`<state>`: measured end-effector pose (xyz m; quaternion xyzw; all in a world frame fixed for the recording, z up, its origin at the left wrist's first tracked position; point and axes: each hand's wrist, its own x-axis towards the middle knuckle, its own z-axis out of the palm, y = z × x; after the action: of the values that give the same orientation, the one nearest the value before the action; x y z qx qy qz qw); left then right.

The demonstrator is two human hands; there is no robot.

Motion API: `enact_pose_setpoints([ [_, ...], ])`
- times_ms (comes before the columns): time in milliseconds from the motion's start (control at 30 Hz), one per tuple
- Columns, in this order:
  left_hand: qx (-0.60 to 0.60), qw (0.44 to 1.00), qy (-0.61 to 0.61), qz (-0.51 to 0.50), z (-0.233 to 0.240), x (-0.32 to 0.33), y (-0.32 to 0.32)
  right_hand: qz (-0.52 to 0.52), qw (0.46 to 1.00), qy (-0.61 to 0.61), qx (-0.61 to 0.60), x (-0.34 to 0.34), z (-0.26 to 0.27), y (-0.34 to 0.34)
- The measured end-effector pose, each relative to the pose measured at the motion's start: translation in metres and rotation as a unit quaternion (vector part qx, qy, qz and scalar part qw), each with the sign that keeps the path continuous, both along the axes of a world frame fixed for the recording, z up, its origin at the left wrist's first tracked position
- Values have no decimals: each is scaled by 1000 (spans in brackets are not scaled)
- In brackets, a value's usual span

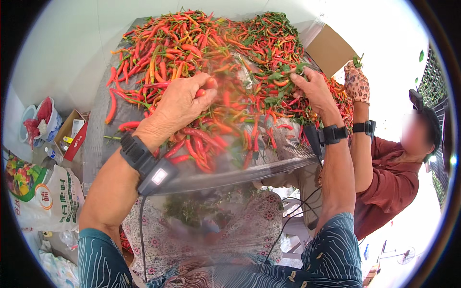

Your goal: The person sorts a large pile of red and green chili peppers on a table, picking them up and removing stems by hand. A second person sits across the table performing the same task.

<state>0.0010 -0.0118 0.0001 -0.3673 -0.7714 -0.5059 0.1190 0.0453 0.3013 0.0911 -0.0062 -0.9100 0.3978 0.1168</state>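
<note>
My left hand point(185, 97) is curled around red chili peppers point(210, 83), with their rounded ends showing between thumb and fingers. Below and behind it spreads a large heap of red and orange chilies point(173, 39). Over the right part of the table, my right hand point(315, 90) pinches a green leafy chili sprig point(284, 76) between thumb and fingertips. Under that hand lie more chilies mixed with leaves. A haze blurs the middle of the view, so the peppers there are indistinct.
A weathered wooden table point(97, 144) bears the chilies. Right of me, a co-worker in a patterned glove point(357, 84) holds a small green sprig near a cardboard box point(331, 50). A printed fertilizer sack point(54, 201) and an open carton point(70, 133) stand at left. Cables hang from both wrist devices.
</note>
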Motion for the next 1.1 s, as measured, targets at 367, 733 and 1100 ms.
enact_pose_setpoints([
  [367, -3, 1000, 17, 6, -3, -3, 0, -113, 984, 23, 134, -4, -16, 31],
  [733, -4, 1000, -17, 4, 1, 1, 2, -6, 973, -42, 228, 6, -23, 38],
  [1100, 0, 1000, -19, -9, -1, -2, -1, -51, 998, 29, 29, -8, -17, 8],
])
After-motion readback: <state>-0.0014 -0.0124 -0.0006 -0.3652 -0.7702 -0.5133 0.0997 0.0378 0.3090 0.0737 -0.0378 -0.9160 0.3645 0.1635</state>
